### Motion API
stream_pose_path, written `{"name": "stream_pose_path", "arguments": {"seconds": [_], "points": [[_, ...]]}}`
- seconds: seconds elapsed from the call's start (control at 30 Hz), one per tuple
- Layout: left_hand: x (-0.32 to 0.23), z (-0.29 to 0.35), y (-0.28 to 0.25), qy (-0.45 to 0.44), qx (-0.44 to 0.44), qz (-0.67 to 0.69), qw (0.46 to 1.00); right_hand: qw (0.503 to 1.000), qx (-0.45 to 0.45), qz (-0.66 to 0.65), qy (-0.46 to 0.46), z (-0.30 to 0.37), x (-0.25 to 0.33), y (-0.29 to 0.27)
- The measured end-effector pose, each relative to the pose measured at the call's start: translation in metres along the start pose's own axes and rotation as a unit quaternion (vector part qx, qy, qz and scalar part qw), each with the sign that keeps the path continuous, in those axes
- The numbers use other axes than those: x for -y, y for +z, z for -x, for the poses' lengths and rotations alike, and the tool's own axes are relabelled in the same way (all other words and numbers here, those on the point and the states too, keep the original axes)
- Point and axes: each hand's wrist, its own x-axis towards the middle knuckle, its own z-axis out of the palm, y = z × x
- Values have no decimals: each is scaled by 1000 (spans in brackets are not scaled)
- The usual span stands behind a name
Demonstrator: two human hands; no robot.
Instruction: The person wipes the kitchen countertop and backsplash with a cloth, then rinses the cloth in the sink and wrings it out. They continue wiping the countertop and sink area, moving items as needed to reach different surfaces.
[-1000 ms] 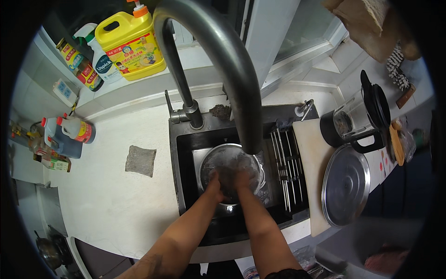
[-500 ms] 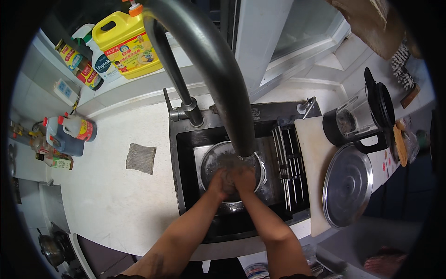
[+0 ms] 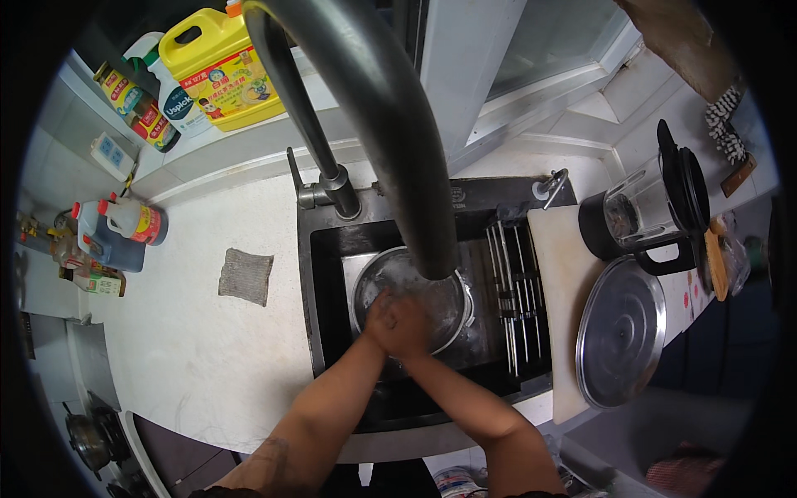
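Observation:
My left hand [image 3: 380, 315] and my right hand [image 3: 405, 329] are pressed together over the near left part of a round metal pot [image 3: 355, 309]. The right one lies partly across the left and is smeared by motion. Their fingers are mostly hidden, so whether they hold anything between them cannot be made out. Water with whitish foam or glare shows inside the pot, which stands in a black sink [image 3: 325, 332]. Above the pot hangs the end of a thick dark faucet [image 3: 423, 199].
A folding metal rack [image 3: 516, 307] spans the sink's right side. Beyond it are a pale cutting board [image 3: 554, 249], a round metal lid [image 3: 621, 332] and a blender [image 3: 643, 207]. A grey cloth [image 3: 246, 276] lies left; a yellow jug [image 3: 228, 79] stands on the sill.
My hands have come closer together and shifted slightly left and nearer to me within the pot. The right forearm now slants further left. The view has shifted a little.

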Motion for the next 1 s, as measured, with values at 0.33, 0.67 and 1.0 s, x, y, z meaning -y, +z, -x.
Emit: {"name": "stream_pose_path", "arguments": {"seconds": [0.33, 0.67, 1.0], "points": [[3, 19, 8, 46, -142, -39, 988, 941, 179, -111, 266, -3, -56, 40], [-20, -14, -20, 40, 55, -53, 996, 917, 206, -330, 86, -11, 40, -45], [11, -31, -38, -47, 132, 20, 990, 968, 178, -79, 159, -16, 6, -25]]}}
